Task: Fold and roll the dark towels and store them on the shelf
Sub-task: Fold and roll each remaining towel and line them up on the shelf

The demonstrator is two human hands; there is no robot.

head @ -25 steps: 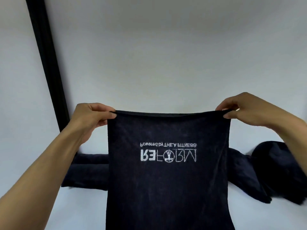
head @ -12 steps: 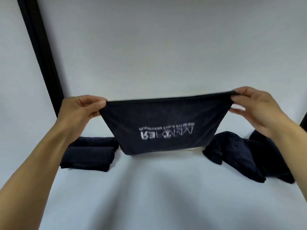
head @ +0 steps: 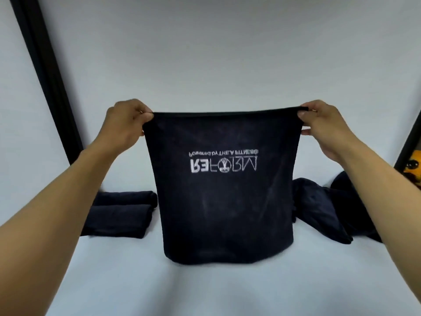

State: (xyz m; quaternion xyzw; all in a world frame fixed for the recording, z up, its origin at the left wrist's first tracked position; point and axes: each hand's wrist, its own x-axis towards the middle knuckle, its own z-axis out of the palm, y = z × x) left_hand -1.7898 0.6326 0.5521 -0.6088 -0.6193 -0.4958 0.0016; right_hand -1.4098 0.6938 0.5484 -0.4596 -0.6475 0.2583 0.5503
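A dark towel (head: 225, 201) with white upside-down lettering hangs in front of me, stretched flat between both hands. My left hand (head: 124, 125) pinches its top left corner and my right hand (head: 323, 126) pinches its top right corner. The towel's bottom edge rests on the white surface (head: 205, 288). Two rolled dark towels (head: 123, 213) lie side by side behind it on the left. A loose heap of dark towels (head: 325, 208) lies on the right, partly hidden by my right forearm.
A black upright frame post (head: 45, 71) runs along the left, and another black post (head: 410, 142) stands at the right edge. An orange object (head: 413, 167) shows beyond the right post. White walls enclose the surface at the back and left.
The towel, swung up and short half a second ago, now hangs down full length again with its bottom edge on the surface. Both hands stay on the top corners.
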